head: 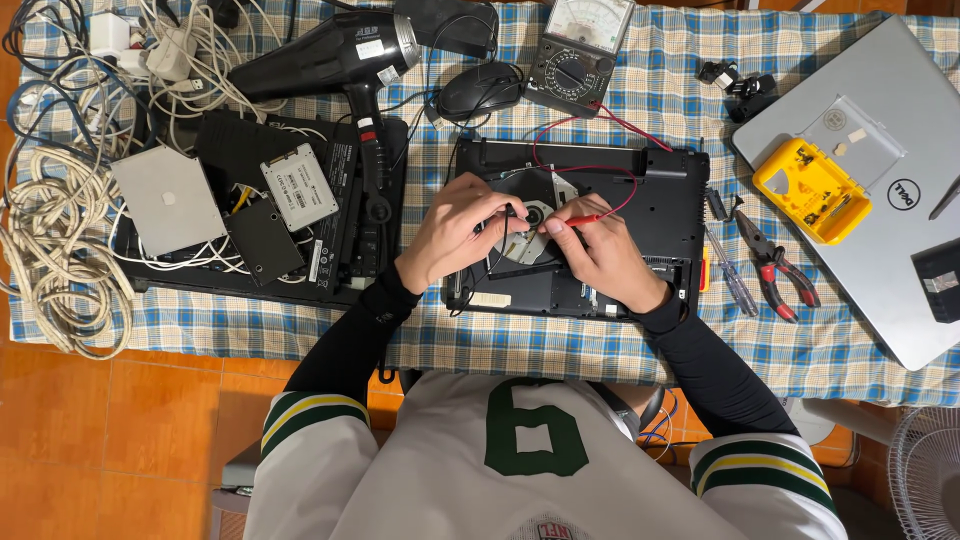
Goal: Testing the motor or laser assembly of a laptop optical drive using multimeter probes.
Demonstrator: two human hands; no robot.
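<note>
Black plastic forms the opened laptop base (660, 200), the landmark lying on the checked tablecloth (560, 345). Over its centre, the left hand (452, 238) is closed in a pinch around a black probe (507, 213), while the right hand (600, 255) is closed likewise around a red probe (580, 220); both tips meet at the round metal part (530, 215) inside the base. Red lead wire (600, 172) loops across the base to the analogue multimeter (578, 52) just beyond its far edge, beside a black mouse (480, 90). Right of the base lie red-handled pliers (780, 270), a yellow bit case (812, 190) and a silver laptop (880, 270); left of it, a hair dryer (330, 60).
</note>
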